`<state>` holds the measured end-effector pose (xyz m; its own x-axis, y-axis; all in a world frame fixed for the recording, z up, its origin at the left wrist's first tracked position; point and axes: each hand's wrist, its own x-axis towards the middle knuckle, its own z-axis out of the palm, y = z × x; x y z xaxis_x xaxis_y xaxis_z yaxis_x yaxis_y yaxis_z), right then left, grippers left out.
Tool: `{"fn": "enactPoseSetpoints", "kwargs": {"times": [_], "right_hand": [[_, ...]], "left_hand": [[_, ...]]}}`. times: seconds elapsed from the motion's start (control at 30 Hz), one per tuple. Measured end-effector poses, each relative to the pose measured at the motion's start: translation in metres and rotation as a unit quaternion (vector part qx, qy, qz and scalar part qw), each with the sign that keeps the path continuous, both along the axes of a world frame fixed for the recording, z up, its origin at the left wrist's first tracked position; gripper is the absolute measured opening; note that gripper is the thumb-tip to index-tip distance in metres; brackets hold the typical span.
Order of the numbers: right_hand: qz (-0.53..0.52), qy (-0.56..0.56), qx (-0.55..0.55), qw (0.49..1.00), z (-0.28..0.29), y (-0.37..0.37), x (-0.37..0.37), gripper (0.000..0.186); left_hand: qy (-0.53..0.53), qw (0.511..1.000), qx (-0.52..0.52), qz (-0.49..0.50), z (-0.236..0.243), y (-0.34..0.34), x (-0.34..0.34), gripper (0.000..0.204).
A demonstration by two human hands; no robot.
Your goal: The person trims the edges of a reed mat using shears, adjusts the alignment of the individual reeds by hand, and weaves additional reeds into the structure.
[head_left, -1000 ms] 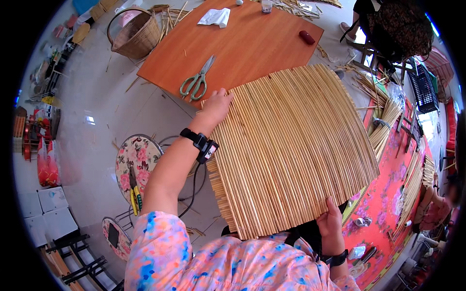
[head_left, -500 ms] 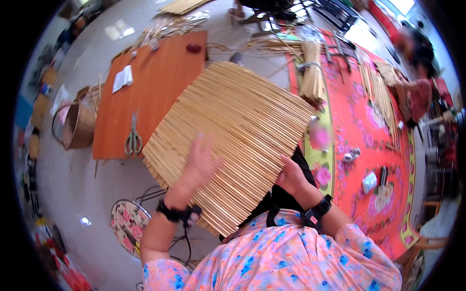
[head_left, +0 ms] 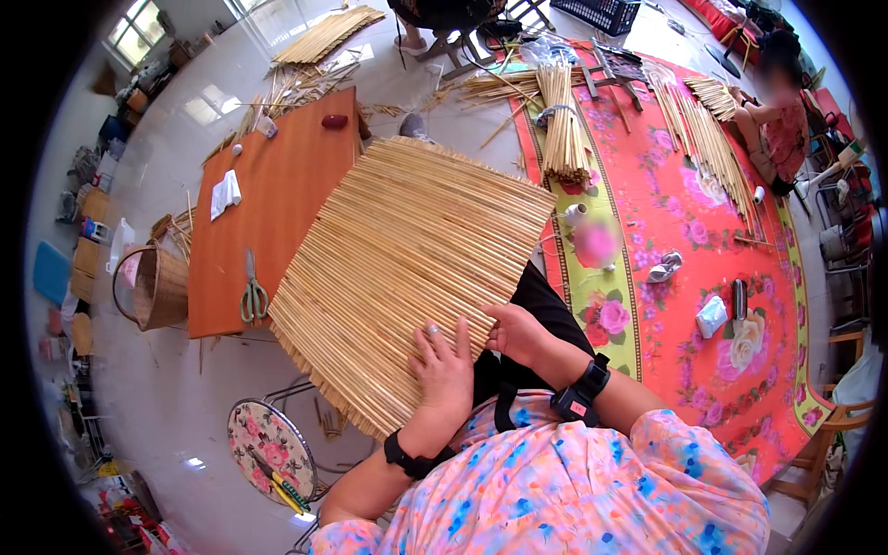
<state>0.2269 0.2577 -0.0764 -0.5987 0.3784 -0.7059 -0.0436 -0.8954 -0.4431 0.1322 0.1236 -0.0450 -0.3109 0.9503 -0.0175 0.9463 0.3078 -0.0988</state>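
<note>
A square mat of golden plant stalks (head_left: 407,250), laid side by side, rests tilted across my lap. My left hand (head_left: 445,370) lies flat on its near part, fingers spread, a ring on one finger. At the mat's near right edge, my right hand (head_left: 521,335) pinches the border between thumb and fingers; part of that grip is hidden. Beyond the mat's left side, green-handled scissors (head_left: 253,301) lie on an orange-brown wooden table (head_left: 291,199). A folded white cloth or paper (head_left: 225,194) and a dark red object (head_left: 335,121) are also on it.
A round floral stool (head_left: 268,439) with pliers-like tools stands at lower left, near a woven basket (head_left: 162,291). To the right, a red floral sheet (head_left: 666,370) bears a tied stalk bundle (head_left: 562,129), loose stalks and small items. Another person (head_left: 782,125) sits at far right.
My left hand has come down and right, onto the mat's near edge area. My right hand has shifted left along the border. The mat sits a little further left in view, and the view has tilted.
</note>
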Motion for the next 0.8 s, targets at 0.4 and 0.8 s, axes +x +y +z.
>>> {"fn": "enactPoseSetpoints", "kwargs": {"times": [0.4,0.8], "right_hand": [[0.163,0.148,0.085,0.972,0.051,-0.005,0.016,0.027],[0.071,0.076,0.285,0.953,0.057,0.027,0.050,0.031]], "left_hand": [[0.089,0.973,0.191,0.097,0.215,-0.018,-0.122,0.019],[-0.220,0.789,0.550,0.165,0.288,-0.129,-0.167,0.022]]}}
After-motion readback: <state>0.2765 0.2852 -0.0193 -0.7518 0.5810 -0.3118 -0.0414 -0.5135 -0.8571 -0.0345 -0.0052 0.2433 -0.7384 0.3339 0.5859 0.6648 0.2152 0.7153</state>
